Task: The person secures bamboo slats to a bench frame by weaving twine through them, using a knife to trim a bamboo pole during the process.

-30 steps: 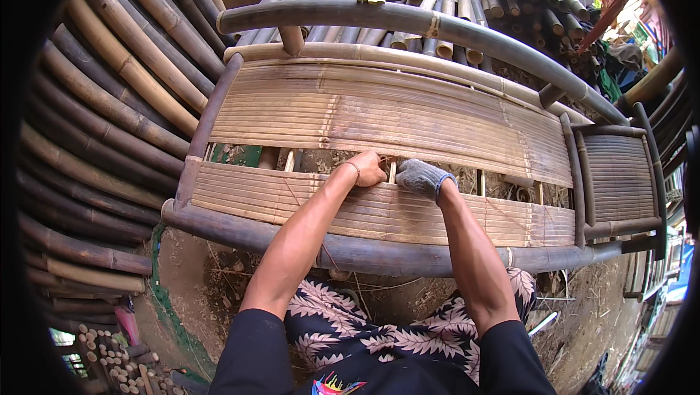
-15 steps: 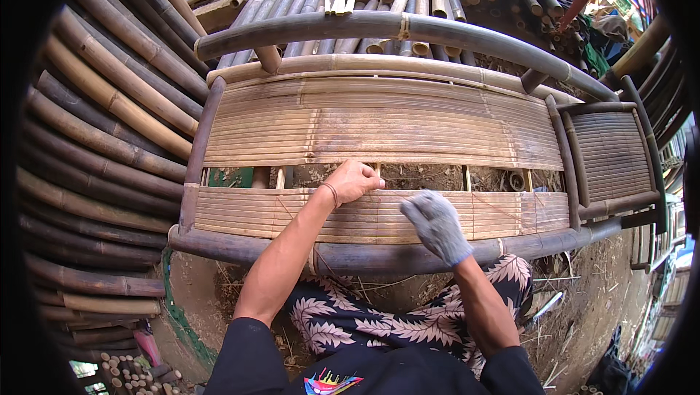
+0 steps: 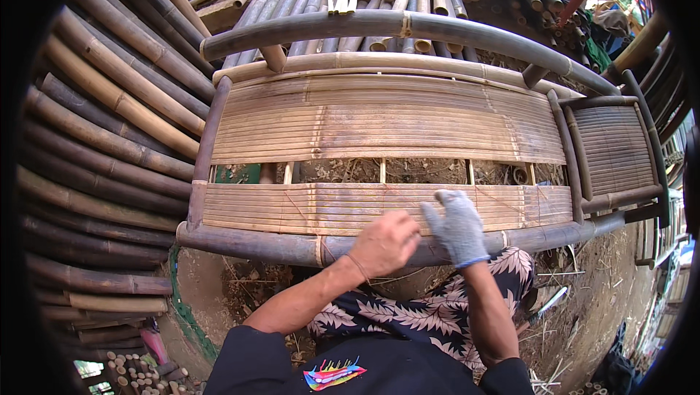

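Note:
A bench-like bamboo frame lies in front of me, its seat made of narrow split-bamboo slats. A gap parts the far slat panel from a narrower near slat panel, and pale crosspieces show in it. My left hand, bare and slightly blurred, is curled over the thick dark front pole; what its fingers hold, if anything, is hidden. Just right of it, my right hand in a grey knit glove hovers over the near slats, thumb apart from the fingers. Thin reddish cords cross those slats.
Long bamboo poles are stacked along the left. More cut poles lie beyond the frame. A slatted side panel adjoins the right end. Bamboo scraps litter the ground, and short cut pieces sit at lower left.
My left hand has come from the gap's near edge down toward me and right, over the front pole. My right hand has shifted slightly right, its thumb and fingers now spread apart.

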Tool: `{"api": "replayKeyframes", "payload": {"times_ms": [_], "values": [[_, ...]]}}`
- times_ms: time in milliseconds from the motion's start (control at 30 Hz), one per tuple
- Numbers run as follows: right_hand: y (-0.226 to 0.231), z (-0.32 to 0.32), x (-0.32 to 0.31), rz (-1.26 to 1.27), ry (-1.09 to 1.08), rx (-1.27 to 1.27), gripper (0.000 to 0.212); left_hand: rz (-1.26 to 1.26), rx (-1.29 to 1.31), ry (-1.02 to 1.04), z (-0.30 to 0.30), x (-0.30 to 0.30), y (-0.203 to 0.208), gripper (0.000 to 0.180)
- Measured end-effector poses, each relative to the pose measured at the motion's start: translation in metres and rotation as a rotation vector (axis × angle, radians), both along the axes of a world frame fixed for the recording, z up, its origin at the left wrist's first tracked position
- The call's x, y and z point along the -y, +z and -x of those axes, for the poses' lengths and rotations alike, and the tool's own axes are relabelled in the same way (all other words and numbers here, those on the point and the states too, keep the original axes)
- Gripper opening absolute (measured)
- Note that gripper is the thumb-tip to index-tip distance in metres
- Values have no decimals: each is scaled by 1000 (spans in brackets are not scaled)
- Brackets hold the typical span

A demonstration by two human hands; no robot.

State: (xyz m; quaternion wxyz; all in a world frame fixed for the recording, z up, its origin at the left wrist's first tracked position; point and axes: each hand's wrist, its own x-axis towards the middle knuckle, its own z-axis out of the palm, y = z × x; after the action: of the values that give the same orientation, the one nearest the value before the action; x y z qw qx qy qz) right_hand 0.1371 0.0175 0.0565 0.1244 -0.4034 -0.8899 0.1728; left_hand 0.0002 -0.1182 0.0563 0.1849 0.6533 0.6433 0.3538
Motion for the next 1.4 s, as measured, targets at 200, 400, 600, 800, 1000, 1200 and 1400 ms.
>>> {"api": "replayKeyframes", "payload": {"times_ms": [200,400,600,800,1000,1200,1400], "values": [[-42,72,25,-175,80,106,31,244,-185,458,101,-21,-46,30],[-2,31,-1,584,409,213,25,793,-128,173,112,-50,-49,46],[89,28,-7,779,135,-270,25,720,-59,215,110,-40,-46,44],[156,14,-6,288,-32,-650,16,154,-98,341,101,-26,-64,52],[119,-71,3,53,-147,-106,26,-91,-73,430,47,-18,-57,43],[49,-84,10,198,-126,-150,28,-126,-242,274,54,-42,-67,31],[17,-76,11,256,-78,-172,26,-208,-310,214,38,-71,-65,23]]}}
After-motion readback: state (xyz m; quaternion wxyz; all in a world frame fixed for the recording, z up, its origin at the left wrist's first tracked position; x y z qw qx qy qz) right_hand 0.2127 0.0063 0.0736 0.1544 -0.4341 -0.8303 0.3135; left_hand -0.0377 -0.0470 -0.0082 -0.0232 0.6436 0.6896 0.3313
